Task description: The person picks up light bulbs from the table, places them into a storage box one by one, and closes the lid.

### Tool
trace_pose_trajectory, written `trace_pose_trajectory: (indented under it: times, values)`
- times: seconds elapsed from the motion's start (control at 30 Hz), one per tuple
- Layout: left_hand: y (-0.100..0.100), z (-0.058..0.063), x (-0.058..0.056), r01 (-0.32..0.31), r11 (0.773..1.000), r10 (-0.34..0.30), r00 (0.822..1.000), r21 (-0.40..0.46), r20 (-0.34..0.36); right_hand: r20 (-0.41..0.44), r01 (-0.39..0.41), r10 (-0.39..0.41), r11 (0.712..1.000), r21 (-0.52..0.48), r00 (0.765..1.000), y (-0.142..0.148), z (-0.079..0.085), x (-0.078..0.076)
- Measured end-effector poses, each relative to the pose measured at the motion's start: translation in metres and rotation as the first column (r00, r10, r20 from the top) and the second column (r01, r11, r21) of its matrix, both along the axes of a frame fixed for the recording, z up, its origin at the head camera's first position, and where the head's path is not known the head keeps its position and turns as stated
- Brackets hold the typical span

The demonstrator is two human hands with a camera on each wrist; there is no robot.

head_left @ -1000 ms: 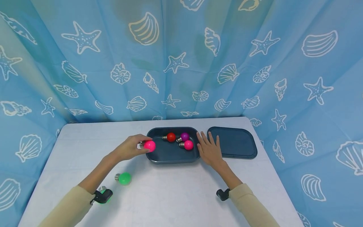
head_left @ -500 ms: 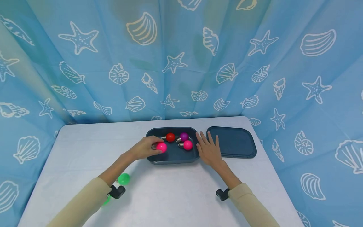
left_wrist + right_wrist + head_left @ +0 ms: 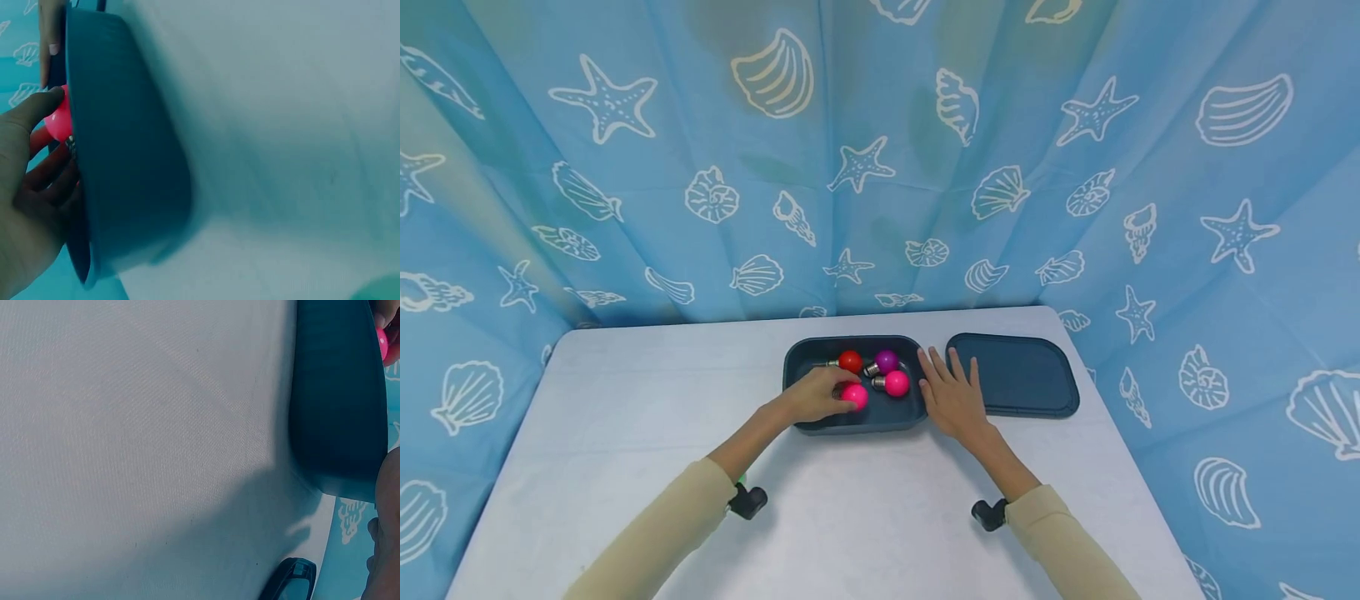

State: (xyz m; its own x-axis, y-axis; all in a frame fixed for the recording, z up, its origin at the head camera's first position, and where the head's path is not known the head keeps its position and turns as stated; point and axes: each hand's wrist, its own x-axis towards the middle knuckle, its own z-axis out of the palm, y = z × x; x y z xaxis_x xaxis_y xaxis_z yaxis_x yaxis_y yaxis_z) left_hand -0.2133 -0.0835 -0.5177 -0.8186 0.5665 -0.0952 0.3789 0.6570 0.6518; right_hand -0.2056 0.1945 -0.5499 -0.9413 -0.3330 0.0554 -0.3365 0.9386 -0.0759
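Observation:
My left hand (image 3: 811, 397) pinches a pink light bulb (image 3: 855, 397) between thumb and fingers, over the left half of a dark blue box (image 3: 859, 427). In the left wrist view the same bulb (image 3: 59, 119) shows at the box's rim, its metal base partly hidden by fingers. Inside the box lie a red bulb (image 3: 850, 361), a purple bulb (image 3: 887, 360) and a second pink bulb (image 3: 897, 383). My right hand (image 3: 957, 400) rests with fingers spread at the box's right end.
A flat dark blue lid (image 3: 1022, 375) lies right of the box on the white table (image 3: 880, 517). Part of a green bulb (image 3: 742, 479) peeks out behind the left wrist. A blue shell-print curtain (image 3: 865, 225) hangs around the table.
My left hand has carried the pink bulb rightward, from the box's left rim to over its inside. The left forearm now covers most of the green bulbs. My right hand stays in place.

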Motion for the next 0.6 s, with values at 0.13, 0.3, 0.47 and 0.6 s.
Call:
trace_pose_trajectory:
  times: [0.13, 0.3, 0.47, 0.6]
  values:
    - [0.012, -0.008, -0.001, 0.023, 1.000, -0.023, 1.000, 0.012, 0.003, -0.006, -0.004, 0.004, 1.000, -0.012, 1.000, 0.001, -0.001, -0.001]
    - [0.026, -0.018, -0.003, 0.077, 0.996, -0.076, 0.997, 0.040, -0.009, -0.002, 0.003, -0.003, 1.000, -0.008, 1.000, 0.002, -0.002, 0.000]
    - [0.036, -0.027, -0.002, 0.100, 0.993, -0.101, 0.995, 0.059, 0.007, 0.007, 0.004, -0.004, 1.000, -0.007, 1.000, 0.002, -0.002, 0.000]
    - [0.039, -0.028, -0.001, 0.088, 0.995, -0.090, 0.996, 0.054, 0.029, 0.009, 0.006, -0.006, 1.000, -0.011, 1.000, 0.001, -0.002, 0.000]
